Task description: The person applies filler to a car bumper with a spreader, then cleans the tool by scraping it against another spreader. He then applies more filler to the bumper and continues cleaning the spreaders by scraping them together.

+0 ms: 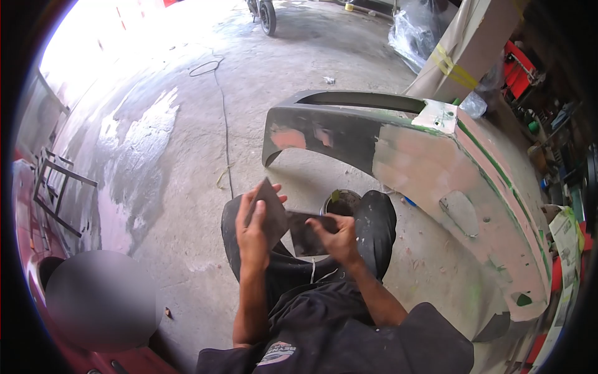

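Nearest: left hand (254,230), grip pinching one dark sheet (274,219) tilted upright, thumb on its face; right hand (338,242), grip pinching a second dark sheet (304,238) lower, thumb on top. Both sheets are in the air over the lap, their near edges close or touching; cannot tell which. Risk: a loosened thumb would drop either sheet; crossing edges could knock one free. Just beyond, between the knees, pot (352,201): a knee shift could tip it. Farther, curved panel (423,159) on the floor (187,206): a swung elbow might nudge it.
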The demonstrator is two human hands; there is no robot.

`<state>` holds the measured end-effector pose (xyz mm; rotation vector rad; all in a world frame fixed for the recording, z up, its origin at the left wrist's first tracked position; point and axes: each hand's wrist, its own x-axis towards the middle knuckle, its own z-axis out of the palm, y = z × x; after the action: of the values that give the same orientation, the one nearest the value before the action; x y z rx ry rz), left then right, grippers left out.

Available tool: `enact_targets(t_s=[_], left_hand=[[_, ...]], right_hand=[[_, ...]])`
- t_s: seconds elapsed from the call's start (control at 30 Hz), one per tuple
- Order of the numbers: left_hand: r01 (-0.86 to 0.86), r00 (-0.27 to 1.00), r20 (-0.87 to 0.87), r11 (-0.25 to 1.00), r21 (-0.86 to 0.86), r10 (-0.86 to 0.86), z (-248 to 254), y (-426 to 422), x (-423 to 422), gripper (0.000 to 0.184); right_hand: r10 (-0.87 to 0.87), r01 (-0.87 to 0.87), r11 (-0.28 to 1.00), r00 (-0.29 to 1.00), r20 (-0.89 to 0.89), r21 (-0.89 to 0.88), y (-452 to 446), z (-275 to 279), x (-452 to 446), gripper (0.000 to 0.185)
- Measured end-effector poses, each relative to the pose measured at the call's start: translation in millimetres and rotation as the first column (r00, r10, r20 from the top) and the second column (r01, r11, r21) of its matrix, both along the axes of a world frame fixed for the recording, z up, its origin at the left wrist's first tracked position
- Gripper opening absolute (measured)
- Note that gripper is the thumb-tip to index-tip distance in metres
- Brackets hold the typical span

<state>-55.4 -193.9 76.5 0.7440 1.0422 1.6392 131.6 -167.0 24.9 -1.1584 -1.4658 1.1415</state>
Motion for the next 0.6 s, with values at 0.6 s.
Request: enact_targets(t_s=[0.6], left_hand=[[0.091, 0.445, -0.851, 0.931, 0.353, 0.28, -28, -39, 87, 0.061]], right_hand=[[0.257, -0.564, 0.818, 0.536, -0.805, -0.115, 46, -45, -17, 0.074]])
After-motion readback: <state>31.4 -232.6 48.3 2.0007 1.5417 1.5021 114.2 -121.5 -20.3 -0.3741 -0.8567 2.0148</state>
